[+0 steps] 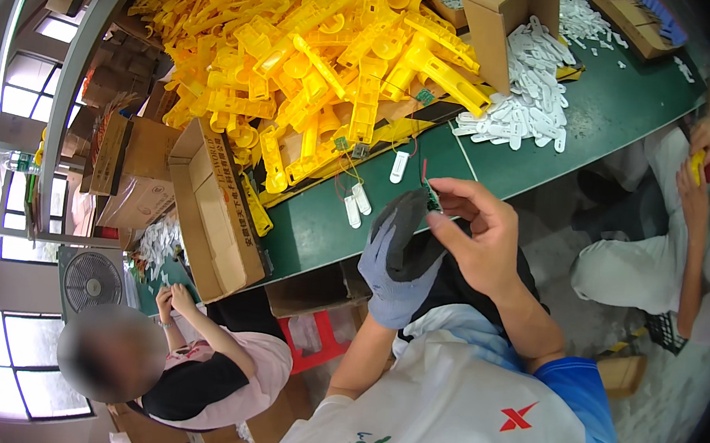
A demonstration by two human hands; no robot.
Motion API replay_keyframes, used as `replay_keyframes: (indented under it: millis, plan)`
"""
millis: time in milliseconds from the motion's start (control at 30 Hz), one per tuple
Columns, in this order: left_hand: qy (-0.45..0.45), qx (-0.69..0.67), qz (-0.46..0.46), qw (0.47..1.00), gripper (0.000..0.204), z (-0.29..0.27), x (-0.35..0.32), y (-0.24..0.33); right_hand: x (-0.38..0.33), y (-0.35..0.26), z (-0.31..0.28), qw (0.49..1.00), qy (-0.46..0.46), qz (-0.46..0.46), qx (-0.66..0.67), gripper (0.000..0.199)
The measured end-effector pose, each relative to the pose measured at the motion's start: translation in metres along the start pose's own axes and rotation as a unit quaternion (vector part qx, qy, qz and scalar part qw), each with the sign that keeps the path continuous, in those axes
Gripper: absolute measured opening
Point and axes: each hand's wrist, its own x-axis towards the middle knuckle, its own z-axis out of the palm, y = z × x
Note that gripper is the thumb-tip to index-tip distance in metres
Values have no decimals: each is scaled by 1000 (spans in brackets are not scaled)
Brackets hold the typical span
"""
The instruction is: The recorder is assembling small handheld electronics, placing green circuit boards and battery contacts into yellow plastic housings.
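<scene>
My left hand (403, 257), in a grey-blue glove with a dark palm, is closed at the table's near edge. My bare right hand (483, 239) meets it there, thumb and fingers pinched. Between their fingertips is a small green circuit board (433, 200) with a thin red wire rising from it. The gloved fingers hide part of the board. Just beyond my hands lie white plastic pieces, one alone (399, 167) and two side by side (357, 204). Thin wires run from the pair towards small circuit boards (351, 147) at the edge of the yellow heap.
A large heap of yellow plastic housings (304, 52) covers the far side of the green table (310, 234). White pieces (529, 88) are piled beside an upright cardboard box (506, 21). An open carton (217, 216) stands left. Co-workers sit left (210, 362) and right (657, 227).
</scene>
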Motion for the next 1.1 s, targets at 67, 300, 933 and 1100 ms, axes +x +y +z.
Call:
replay_keyframes:
  millis: [67,300,933,1100]
  plan:
    - [3,-56,14,998,50,-6,-4,-2,1,9,-6,997,5,68,39,32]
    - [-20,-300,-312,901,30,-21,6,-9,7,14,-12,981,-61,108,152,26]
    - [-75,-248,-237,936,19,-24,1,-22,12,45,-36,988,-100,87,79,14]
    - [-50,-113,-156,980,33,-26,90,-90,14,45,-44,994,-74,42,69,13]
